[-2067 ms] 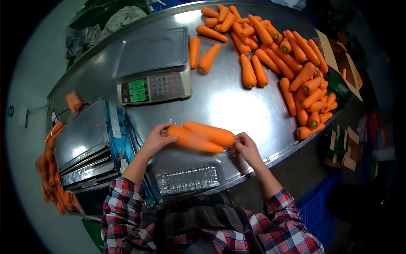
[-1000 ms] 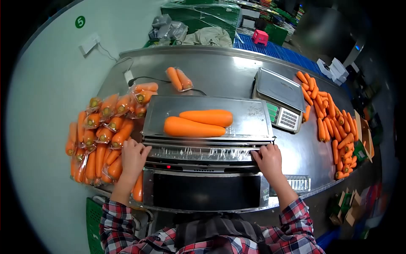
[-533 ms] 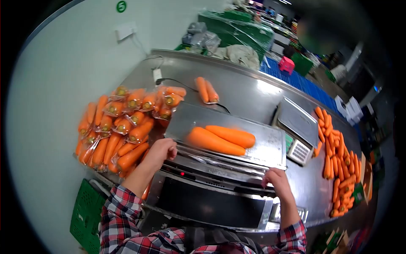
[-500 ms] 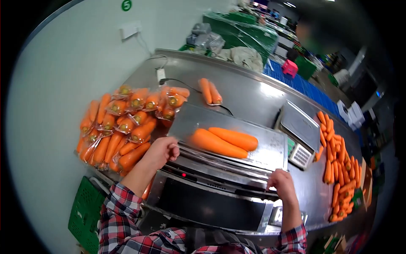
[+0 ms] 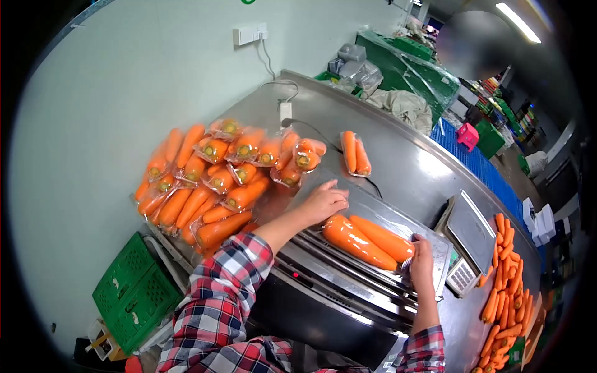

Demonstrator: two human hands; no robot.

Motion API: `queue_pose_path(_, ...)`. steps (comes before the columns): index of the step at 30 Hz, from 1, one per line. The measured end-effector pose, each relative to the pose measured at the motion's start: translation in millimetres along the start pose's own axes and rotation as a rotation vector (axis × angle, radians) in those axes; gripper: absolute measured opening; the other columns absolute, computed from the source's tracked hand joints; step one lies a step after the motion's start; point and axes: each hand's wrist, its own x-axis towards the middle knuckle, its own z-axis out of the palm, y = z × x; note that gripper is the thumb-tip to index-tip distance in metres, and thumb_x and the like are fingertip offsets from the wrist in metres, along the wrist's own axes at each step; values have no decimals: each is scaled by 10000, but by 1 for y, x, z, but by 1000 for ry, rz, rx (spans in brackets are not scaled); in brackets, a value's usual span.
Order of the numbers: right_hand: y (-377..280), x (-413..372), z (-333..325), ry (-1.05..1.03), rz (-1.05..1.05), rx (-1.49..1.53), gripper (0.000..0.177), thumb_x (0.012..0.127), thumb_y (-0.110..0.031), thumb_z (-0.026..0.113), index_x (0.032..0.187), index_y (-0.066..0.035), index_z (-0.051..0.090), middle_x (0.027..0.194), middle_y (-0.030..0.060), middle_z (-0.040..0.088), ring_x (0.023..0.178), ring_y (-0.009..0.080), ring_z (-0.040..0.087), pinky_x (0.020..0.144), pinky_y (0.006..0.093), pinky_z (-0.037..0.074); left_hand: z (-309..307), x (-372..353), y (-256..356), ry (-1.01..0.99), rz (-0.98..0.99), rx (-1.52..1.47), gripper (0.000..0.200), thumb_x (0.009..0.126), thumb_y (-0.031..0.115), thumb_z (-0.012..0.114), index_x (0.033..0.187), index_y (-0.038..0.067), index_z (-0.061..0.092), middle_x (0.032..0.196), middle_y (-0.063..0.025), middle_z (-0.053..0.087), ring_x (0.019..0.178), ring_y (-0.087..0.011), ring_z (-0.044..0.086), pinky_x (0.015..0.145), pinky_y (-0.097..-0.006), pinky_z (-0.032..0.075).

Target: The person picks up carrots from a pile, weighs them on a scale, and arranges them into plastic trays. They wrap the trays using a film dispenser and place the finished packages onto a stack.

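Observation:
Carrots in clear film (image 5: 364,241) lie on the metal plate (image 5: 388,205) of the wrapping machine. At their left end is my left hand (image 5: 328,202), with its fingers bent; whether it pinches the film cannot be made out. My right hand (image 5: 421,256) is at the right end of the carrots, its fingers closed at the edge of the film. A red light shows on the machine's front, above a dark panel (image 5: 323,317).
Many wrapped carrot packs (image 5: 211,186) are piled at the left. A smaller pack (image 5: 356,153) lies behind the plate. To the right are a scale (image 5: 469,242) and loose carrots (image 5: 507,292). A green crate (image 5: 134,295) stands at the lower left.
The view has shifted, so the table appears lower and further right. Both hands have moved from the machine's front edge up to the two ends of the carrots.

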Motion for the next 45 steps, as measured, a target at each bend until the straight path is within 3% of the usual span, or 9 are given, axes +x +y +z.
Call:
queue_pose_path(3,-9,1,-27,-200,200,-128,139,890,-105,484,846,18,533,766,144,585,679,259,583,621,364,481,-17,7,14,-103,-19,117,245,873,257,556,928,32,633,930,-102,629,1001,-282,541,860,-399,399)
queue_pose_path(5,-32,9,-42,-352,716,482,227,921,-174,441,798,-3,526,634,90,542,499,185,538,448,302,446,-39,19,41,-285,-165,147,257,875,280,546,871,27,590,817,-137,613,877,-341,563,776,-430,429)
queue_pose_path(11,-30,-12,-46,-373,682,399,280,932,-210,453,722,-33,504,535,24,482,393,101,451,361,235,361,-45,4,46,-305,-610,-185,258,881,249,533,806,4,565,728,-187,604,720,-362,592,664,-418,461)
queue_pose_path(18,-59,-45,-48,-47,879,679,227,900,-169,488,690,-91,450,521,-36,377,387,61,327,339,214,254,-56,-29,98,17,-589,-165,199,898,172,508,837,-17,518,747,-192,569,728,-310,575,674,-369,447)
queue_pose_path(30,-126,-196,-53,-314,630,339,170,921,-147,525,808,-22,549,631,-28,500,563,38,418,502,198,332,-96,-201,173,-74,-791,-18,294,918,264,529,789,0,537,623,-129,553,597,-252,595,547,-360,435)
queue_pose_path(37,-113,-223,-23,-102,685,466,147,873,-134,591,916,-12,521,690,40,545,647,89,492,592,255,426,-120,-293,230,-101,-1885,-1259,404,862,458,585,874,55,585,563,28,455,414,-56,298,393,-203,224)
queue_pose_path(41,-119,-184,-36,-171,263,449,115,893,-165,561,907,-55,529,644,14,493,594,123,515,588,251,445,-144,-295,227,-329,-1504,-1280,658,798,397,672,1210,-79,481,825,-32,588,614,-76,494,534,-195,370)
queue_pose_path(42,-123,-152,-66,-57,724,694,91,904,-159,542,870,-78,519,597,-31,459,505,42,439,458,182,355,-153,-293,223,-403,-1360,-1335,745,770,380,705,1263,-110,439,963,-85,634,759,-116,605,637,-208,459)
queue_pose_path(45,-119,-127,-77,-33,580,1026,76,909,-179,527,892,-105,524,636,-48,480,498,46,440,438,201,366,-148,-247,232,-435,-1106,-1446,735,648,205,823,1219,-115,489,1120,-177,598,1044,-207,568,893,-308,434)
